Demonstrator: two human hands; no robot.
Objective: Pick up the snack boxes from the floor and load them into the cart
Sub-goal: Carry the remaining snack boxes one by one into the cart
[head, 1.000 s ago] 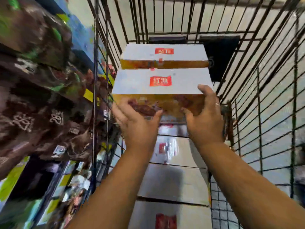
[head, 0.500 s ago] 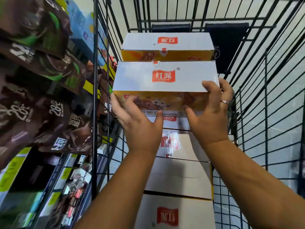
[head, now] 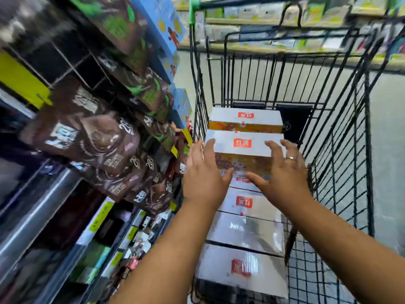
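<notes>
Several white snack boxes with red labels lie in a row inside the black wire cart (head: 341,150). On top of that row sits a white and orange snack box (head: 243,150), with a second such box (head: 245,120) just behind it. My left hand (head: 203,174) hovers at the near left corner of the front box, fingers spread. My right hand (head: 282,172), wearing a ring, hovers at the near right corner, fingers apart too. Neither hand grips the box. The view is motion-blurred.
Store shelves with brown snack bags (head: 105,145) and blue boxes (head: 166,25) stand close on the left of the cart. The cart's green handle end (head: 194,7) is at the far side. More shelves (head: 306,20) run across the back. Bare wire floor (head: 317,270) shows right of the boxes.
Both hands held the front box a second ago; now they have let go and pulled back with fingers spread. The box rests on the row. The view has tilted up.
</notes>
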